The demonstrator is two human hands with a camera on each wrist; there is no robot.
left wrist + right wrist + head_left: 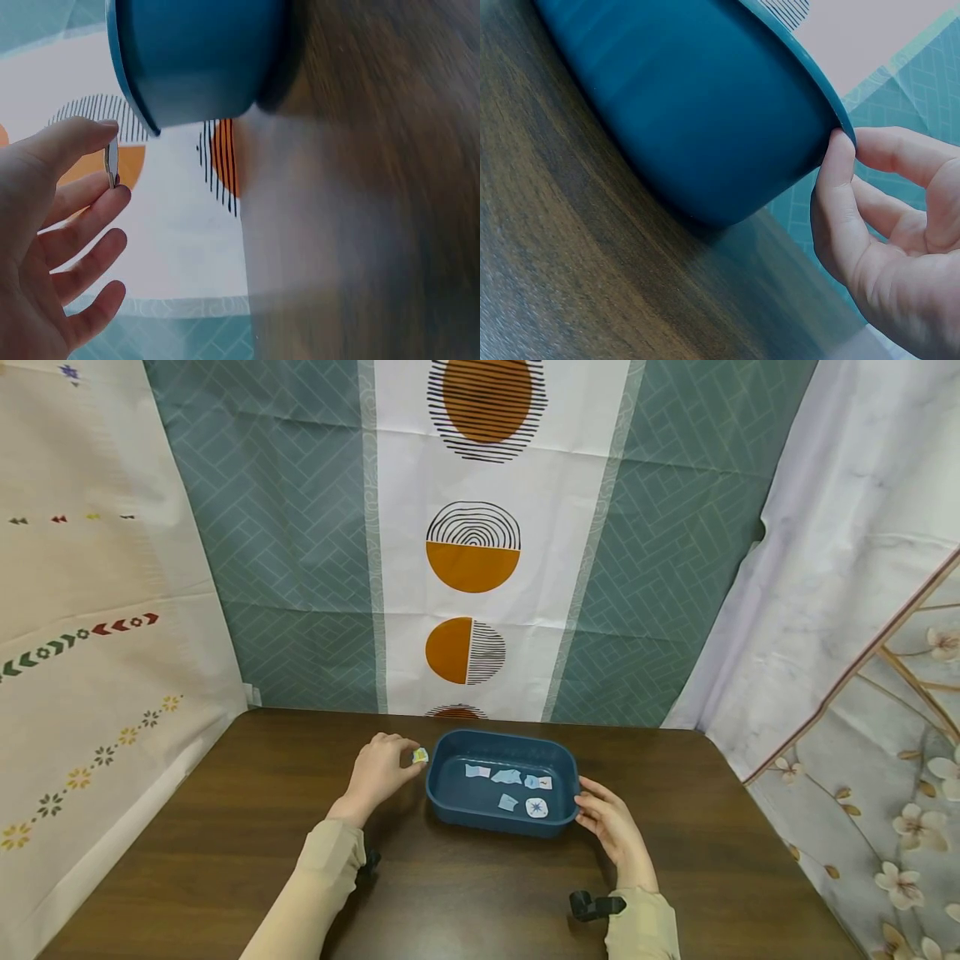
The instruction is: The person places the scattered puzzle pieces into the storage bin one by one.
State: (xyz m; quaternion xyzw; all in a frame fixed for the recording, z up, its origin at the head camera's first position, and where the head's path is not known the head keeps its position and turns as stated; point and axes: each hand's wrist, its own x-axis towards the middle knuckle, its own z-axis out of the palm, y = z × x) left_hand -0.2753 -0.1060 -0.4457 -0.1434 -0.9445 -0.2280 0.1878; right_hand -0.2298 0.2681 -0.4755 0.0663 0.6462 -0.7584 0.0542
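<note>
A small, thin flat piece [421, 755], yellow and pale blue, is pinched between the thumb and fingers of my left hand [381, 777], just outside the bin's left end. The left wrist view shows that piece [112, 161] edge-on, other fingers spread below it. The dark blue plastic bin [487, 823] sits on the table with several pale flat pieces on its floor. One is a rounded piece with a star design [536, 808]; another is a wavy light-blue piece [507, 777]. My right hand [892, 217] pinches the bin's rim at the right end.
The brown wooden table [480, 893] ends at a patterned curtain [300, 568] close behind the bin. Printed cloth hangs at the left [97, 693] and a floral cloth [892, 827] at the right. Each wrist wears a black camera mount [596, 906].
</note>
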